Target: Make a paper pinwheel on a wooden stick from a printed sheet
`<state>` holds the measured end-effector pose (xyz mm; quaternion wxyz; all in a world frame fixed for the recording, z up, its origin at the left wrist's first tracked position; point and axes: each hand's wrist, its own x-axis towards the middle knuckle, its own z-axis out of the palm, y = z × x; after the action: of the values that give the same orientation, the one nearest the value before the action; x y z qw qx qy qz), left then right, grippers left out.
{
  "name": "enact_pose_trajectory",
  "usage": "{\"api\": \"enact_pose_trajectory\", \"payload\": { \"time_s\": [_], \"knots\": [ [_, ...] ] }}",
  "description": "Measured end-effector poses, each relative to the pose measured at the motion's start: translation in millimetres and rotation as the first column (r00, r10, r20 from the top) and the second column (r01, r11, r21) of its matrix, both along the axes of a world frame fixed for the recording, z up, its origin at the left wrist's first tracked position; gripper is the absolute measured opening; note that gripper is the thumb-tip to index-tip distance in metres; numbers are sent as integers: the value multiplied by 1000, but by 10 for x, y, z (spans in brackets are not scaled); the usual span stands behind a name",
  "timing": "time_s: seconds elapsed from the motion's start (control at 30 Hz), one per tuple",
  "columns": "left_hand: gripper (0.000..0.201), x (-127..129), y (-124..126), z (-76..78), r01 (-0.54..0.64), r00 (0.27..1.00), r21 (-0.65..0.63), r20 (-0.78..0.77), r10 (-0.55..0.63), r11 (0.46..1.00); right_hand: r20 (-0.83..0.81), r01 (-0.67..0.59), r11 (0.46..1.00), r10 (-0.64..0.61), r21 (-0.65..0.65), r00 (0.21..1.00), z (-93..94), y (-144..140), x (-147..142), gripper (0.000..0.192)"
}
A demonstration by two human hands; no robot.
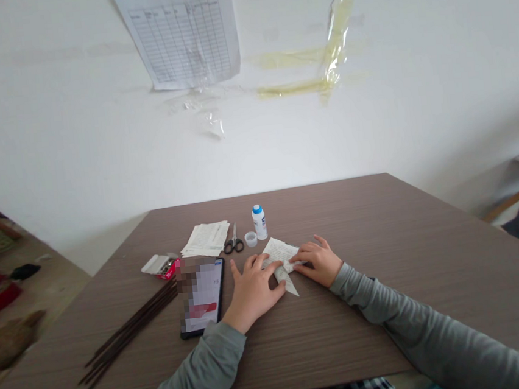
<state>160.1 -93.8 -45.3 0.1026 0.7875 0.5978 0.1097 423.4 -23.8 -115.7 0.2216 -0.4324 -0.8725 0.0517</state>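
A piece of printed paper, folded with pointed flaps, lies on the brown table between my hands. My left hand holds it from the left, index finger and thumb at the fold and the other fingers spread along its edge. From the right, my right hand grips the folded part between thumb and fingers, its little finger raised. The fingers partly cover the folds. Just behind the paper stand a white bottle with a blue cap and a small translucent cup.
Black-handled scissors lie beside a stack of printed sheets. A red and white box, thin dark sticks and a phone are left of my left hand. Behind the table rises a white wall.
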Motion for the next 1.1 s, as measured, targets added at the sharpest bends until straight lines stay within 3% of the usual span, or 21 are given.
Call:
{"api": "enact_pose_trajectory", "payload": {
  "time_s": [1.1],
  "knots": [
    [49,21,-9,57,1,999,-40,-35,-2,999,-9,19,996,-19,-84,1000,58,-29,-27,26]
  ]
}}
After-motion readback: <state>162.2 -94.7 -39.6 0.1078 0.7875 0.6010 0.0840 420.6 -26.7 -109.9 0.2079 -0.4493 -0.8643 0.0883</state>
